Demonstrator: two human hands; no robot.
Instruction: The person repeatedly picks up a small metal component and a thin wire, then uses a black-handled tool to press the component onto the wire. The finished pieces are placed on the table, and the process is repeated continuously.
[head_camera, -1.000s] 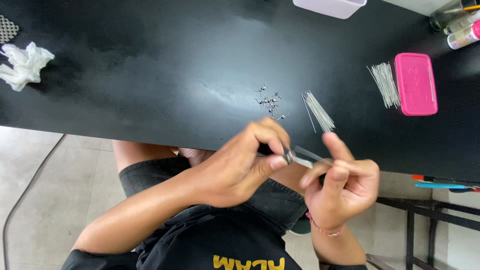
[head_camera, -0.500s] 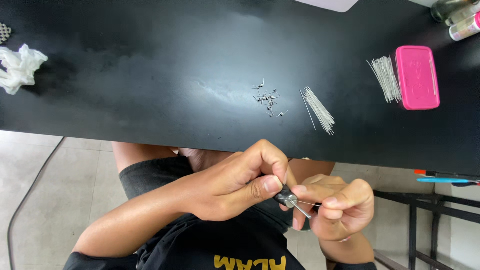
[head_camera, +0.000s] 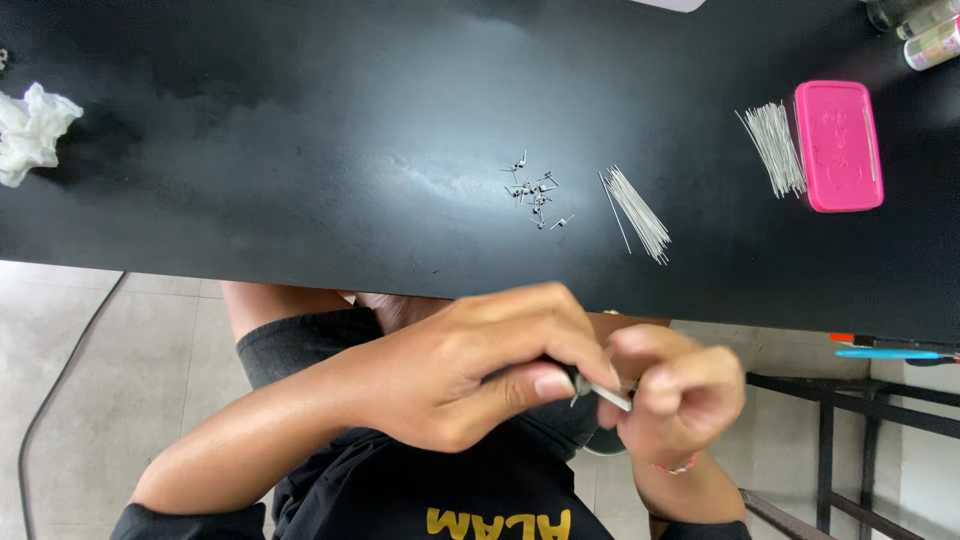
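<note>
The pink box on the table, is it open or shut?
Shut. The pink box lies flat with its lid down, and nothing of its inside shows.

Left hand (head_camera: 470, 375) and right hand (head_camera: 675, 400) meet, fingers pinched, below chest.

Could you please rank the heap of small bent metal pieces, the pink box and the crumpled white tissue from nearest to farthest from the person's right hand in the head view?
From the right hand:
1. Heap of small bent metal pieces, mid-table, just above the hands.
2. Pink box, far right of the table.
3. Crumpled white tissue, at the table's far left edge.
</note>
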